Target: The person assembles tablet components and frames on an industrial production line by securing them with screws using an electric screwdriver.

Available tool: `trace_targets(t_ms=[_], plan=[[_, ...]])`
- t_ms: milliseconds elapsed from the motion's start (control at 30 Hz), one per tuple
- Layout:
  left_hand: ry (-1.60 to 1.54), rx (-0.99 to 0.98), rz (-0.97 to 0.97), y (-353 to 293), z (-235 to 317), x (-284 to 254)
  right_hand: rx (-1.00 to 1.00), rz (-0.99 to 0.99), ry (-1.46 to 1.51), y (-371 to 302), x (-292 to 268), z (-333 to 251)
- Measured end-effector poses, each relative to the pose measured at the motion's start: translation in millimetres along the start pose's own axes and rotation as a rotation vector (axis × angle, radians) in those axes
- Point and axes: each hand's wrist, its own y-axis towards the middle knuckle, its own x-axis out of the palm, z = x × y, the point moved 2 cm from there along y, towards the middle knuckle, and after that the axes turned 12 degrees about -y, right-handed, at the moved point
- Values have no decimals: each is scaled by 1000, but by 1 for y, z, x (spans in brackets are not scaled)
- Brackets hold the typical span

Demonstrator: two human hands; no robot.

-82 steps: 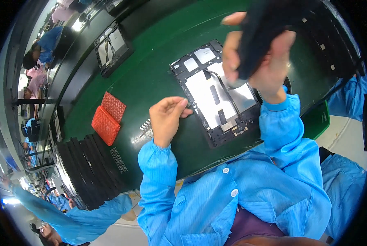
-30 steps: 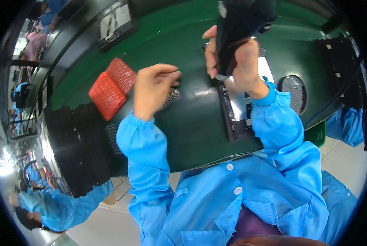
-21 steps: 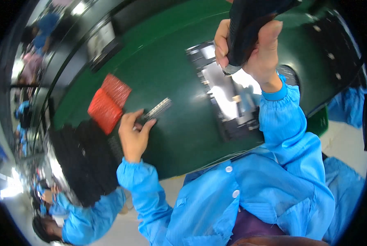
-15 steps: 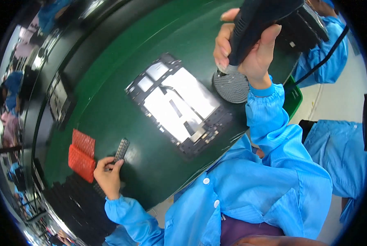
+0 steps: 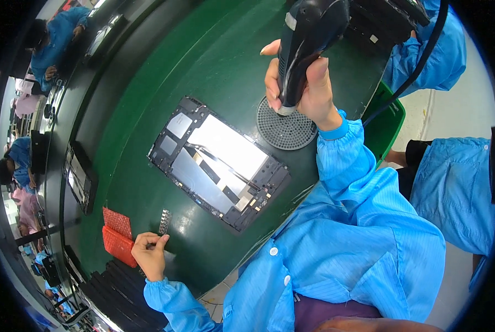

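My right hand (image 5: 305, 91) is wrapped round the handle of a black handheld scanner (image 5: 308, 41), raised over the table. Its lower end hangs above a round grey perforated mat (image 5: 286, 128). At the lower left, my left hand (image 5: 149, 252) pinches a narrow dark strip with rows of pale marks (image 5: 164, 222), low over the table. Between my hands lies an opened tablet (image 5: 200, 174), its flat silver battery cells and black circuit parts facing up. Neither hand touches the tablet.
A red bubble-wrap pouch (image 5: 117, 238) lies beside my left hand, near a stack of black flat pieces (image 5: 120, 293). The green table (image 5: 131, 188) carries another black stack at the upper right. A green bin (image 5: 388, 124) stands off its right edge; co-workers in blue (image 5: 452, 199) are nearby.
My right hand and the scanner have shifted left and slightly down in the picture. The tablet, mat and pouch appear displaced too as the view moves. Both hands keep their holds.
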Motion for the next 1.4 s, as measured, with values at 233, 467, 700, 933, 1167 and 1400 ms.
trace_targets(t_ms=[233,467,700,933,1167,1400], plan=[[-398,-150,-12,-20,28,16,-20,3,94,1,2,5],[-479,10,74,-20,35,30,-39,8,104,-1,3,6],[-351,187,137,-21,27,37,-40,-9,127,-3,1,7],[-430,19,181,-32,27,48,2,2,95,3,16,5],[-318,192,76,1,49,91,-53,-147,348,44,104,-51],[-259,168,429,18,-3,51,77,-373,309,47,224,-33]])
